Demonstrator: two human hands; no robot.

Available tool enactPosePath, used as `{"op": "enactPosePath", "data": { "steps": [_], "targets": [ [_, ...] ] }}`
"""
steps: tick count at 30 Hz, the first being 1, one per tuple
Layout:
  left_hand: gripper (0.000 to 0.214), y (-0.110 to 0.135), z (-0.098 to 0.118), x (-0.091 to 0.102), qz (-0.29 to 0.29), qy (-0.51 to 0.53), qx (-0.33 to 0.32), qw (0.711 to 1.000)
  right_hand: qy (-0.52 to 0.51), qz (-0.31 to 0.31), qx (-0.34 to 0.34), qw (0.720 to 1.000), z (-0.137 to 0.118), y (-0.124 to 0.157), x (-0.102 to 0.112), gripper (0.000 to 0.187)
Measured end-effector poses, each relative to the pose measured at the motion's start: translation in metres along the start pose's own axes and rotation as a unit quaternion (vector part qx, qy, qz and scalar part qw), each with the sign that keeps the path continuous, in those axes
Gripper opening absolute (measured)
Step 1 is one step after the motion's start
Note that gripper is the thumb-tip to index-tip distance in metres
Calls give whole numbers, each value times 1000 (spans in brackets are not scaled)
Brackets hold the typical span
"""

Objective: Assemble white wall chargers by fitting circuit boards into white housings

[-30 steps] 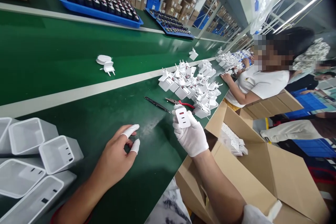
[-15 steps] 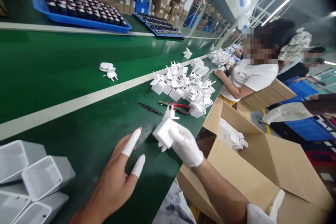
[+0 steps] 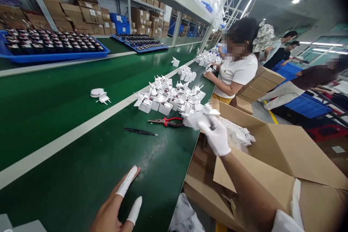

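Observation:
My right hand, in a white glove, is closed around a white plug adapter, smeared by motion. It is above the table's right edge, beside a pile of similar white adapters with plug pins. Low over the green table, my left hand has its thumb and finger apart, white covers on their tips, and holds nothing. Between the hands and the pile lie red-and-black pliers and black tweezers.
An open cardboard box holding white adapters stands right of the table. Beyond it a co-worker in a white shirt sits at the bench. Blue trays of parts line the back. Grey-white housings show at bottom left.
My right hand has carried the adapter rightward and away from me, toward the box side. My left hand sits lower in view, still open. The camera view has shifted too.

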State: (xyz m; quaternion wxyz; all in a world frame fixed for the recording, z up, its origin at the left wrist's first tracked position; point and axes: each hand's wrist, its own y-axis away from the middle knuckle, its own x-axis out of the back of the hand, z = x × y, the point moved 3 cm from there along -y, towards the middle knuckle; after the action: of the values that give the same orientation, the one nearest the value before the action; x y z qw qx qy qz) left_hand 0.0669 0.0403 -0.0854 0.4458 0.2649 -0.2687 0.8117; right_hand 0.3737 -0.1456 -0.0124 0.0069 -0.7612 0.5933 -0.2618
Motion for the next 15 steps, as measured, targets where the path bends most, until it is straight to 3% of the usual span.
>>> {"op": "enactPosePath", "data": {
  "steps": [3, 6, 10, 15],
  "targets": [
    [63, 2, -7, -4, -5, -23, -24, 999, 54, 138, -24, 989, 37, -52, 32, 54],
    [62, 3, -11, -7, -16, -34, -31, 999, 100, 178, -60, 977, 74, -91, 51, 42],
    [67, 2, -8, -8, -12, -49, -48, 998, 134, 120, -93, 979, 108, -122, 49, 26],
    [64, 3, 8, 0, -31, -156, -89, 983, 99, -6, -75, 992, 122, -138, 16, 28]
  ]
}}
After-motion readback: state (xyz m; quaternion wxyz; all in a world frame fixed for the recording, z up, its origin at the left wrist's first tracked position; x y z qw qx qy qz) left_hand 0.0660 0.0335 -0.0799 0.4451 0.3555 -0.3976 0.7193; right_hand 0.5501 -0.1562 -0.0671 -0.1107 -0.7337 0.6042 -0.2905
